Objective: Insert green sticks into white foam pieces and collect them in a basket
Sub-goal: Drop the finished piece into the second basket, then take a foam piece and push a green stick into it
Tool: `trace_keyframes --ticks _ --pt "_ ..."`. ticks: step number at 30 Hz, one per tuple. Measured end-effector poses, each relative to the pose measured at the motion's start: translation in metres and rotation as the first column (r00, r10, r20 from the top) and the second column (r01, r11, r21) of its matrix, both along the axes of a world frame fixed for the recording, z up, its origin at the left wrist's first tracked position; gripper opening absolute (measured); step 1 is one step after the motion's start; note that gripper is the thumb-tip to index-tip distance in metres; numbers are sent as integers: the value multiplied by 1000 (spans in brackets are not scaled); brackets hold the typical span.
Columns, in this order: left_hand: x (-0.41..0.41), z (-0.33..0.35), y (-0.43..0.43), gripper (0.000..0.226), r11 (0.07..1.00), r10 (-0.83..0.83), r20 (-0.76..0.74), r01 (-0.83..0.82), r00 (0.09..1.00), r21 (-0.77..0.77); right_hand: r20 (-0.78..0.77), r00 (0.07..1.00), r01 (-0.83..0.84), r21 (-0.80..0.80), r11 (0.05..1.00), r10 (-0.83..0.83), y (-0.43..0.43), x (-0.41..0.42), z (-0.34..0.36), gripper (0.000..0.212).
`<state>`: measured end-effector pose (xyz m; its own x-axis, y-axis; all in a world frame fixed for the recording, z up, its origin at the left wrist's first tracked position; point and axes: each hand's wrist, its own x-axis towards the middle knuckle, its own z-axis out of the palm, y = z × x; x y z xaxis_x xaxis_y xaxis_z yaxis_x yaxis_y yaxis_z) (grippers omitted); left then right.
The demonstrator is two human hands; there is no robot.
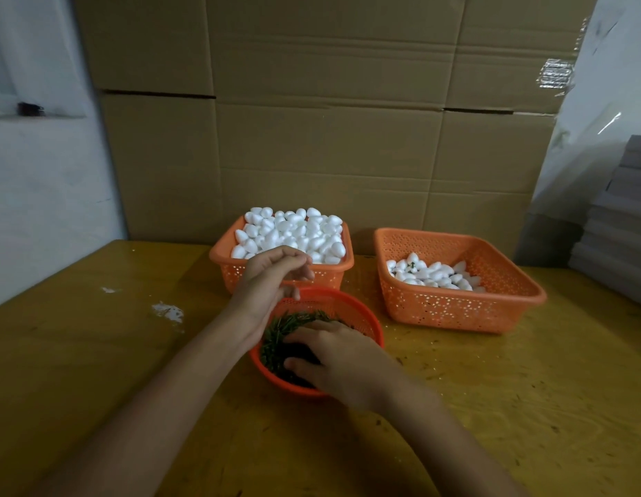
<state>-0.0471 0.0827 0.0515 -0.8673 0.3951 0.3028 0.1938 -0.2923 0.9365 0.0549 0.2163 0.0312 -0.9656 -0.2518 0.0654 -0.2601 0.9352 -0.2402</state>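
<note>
Right hand [333, 360] spread over green sticks [276, 335] in a bowl [367, 319]; whether it pinches any is hidden.
Thin, tangled sticks could lift in a clump and scatter, or the bowl tip. Left hand [272, 278] hovers loosely curled, seemingly empty, just before heaped white foam pieces [290, 231]; collecting basket [455, 306] beyond the right hand.

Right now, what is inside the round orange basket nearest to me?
A pile of green sticks lies in the round orange basket. The right hand reaches into them and covers the near part; whether it pinches a stick cannot be seen.
</note>
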Motion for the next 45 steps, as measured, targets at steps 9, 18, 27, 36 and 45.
trace_keyframes --ticks 9,18,27,36,45 --pt "-1 -3 1 15 992 23 23 -20 999 -123 219 976 -15 139 990 -16 1 -28 2 57" --pt "-4 -3 1 14 993 21 28 -17 999 -116 151 989 -19 101 995 4 3 -37 -8 50" --pt "-4 -5 0 19 996 -8 24 10 1000 -94 149 989 -8 99 995 -7 0 -33 -9 47" --pt "-36 7 -5 22 656 258 -735 -672 627 -344 124 992 3 113 994 -17 -2 -33 -10 44" --pt "-75 32 12 71 166 -121 -285 -264 951 -950 121 992 12 113 994 -26 -3 -31 -11 44"
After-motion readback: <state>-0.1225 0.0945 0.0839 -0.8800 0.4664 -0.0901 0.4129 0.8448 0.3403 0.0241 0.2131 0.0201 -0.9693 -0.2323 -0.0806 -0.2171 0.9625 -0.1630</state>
